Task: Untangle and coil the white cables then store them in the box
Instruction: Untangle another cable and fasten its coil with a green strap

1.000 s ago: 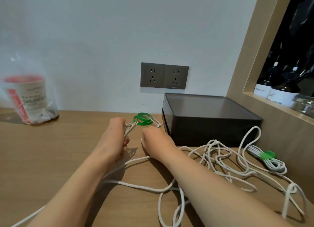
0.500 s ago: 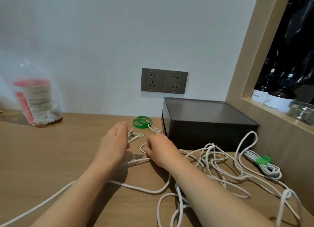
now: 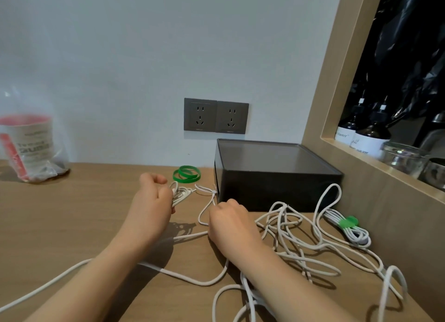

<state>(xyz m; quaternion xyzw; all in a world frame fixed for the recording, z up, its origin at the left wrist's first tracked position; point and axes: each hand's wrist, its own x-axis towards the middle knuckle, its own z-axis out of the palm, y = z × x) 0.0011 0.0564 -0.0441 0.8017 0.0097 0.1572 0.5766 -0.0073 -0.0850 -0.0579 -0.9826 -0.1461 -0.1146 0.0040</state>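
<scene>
My left hand [image 3: 150, 205] grips a small folded bundle of thin white cable [image 3: 179, 194] just above the wooden desk. My right hand [image 3: 231, 221] pinches a white cable strand [image 3: 203, 212] that loops up toward a small knot by the box's front corner. The dark box [image 3: 277, 174] stands closed against the wall, right of my hands. A loose tangle of white cables [image 3: 292, 235] sprawls on the desk in front of the box. One coiled white cable with a green tie [image 3: 348, 225] lies at the right.
Green bands [image 3: 187, 174] lie on the desk [image 3: 72, 213] left of the box. A cup in a plastic bag [image 3: 29, 148] stands at the far left. Two wall sockets [image 3: 215, 115] sit above the box. A wooden niche with bottles [image 3: 366, 138] borders the right.
My hands have drawn apart and a little nearer to me; the right hand has pulled its strand out to the right. The view has shifted slightly.
</scene>
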